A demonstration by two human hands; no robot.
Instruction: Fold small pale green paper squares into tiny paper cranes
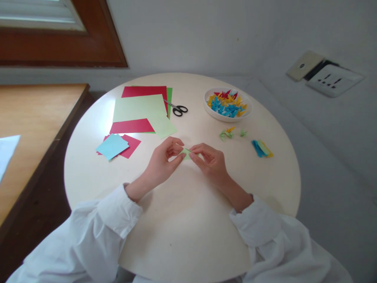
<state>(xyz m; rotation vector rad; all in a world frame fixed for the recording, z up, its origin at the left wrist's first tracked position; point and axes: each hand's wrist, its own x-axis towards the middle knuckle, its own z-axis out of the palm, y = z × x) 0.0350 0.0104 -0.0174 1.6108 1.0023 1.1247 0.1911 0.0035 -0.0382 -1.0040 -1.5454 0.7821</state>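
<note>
A small light green piece of paper (186, 154) is held between my two hands over the middle of the round table. My left hand (165, 158) pinches its left side between thumb and fingers. On the right side, my right hand (210, 160) pinches it the same way. The paper looks folded, but the fingers hide part of it. Several small folded paper pieces in green and yellow (226, 134) lie beyond my right hand. Nearer my left hand is a stack of small light blue and pink paper squares (113, 147).
Large red and green sheets (138, 108) lie at the back left, with black-handled scissors (178, 109) at their edge. A white round dish (216, 116) holds many coloured paper cranes. Blue and yellow paper pieces (261, 148) lie at right. A wooden table (35, 114) stands at left.
</note>
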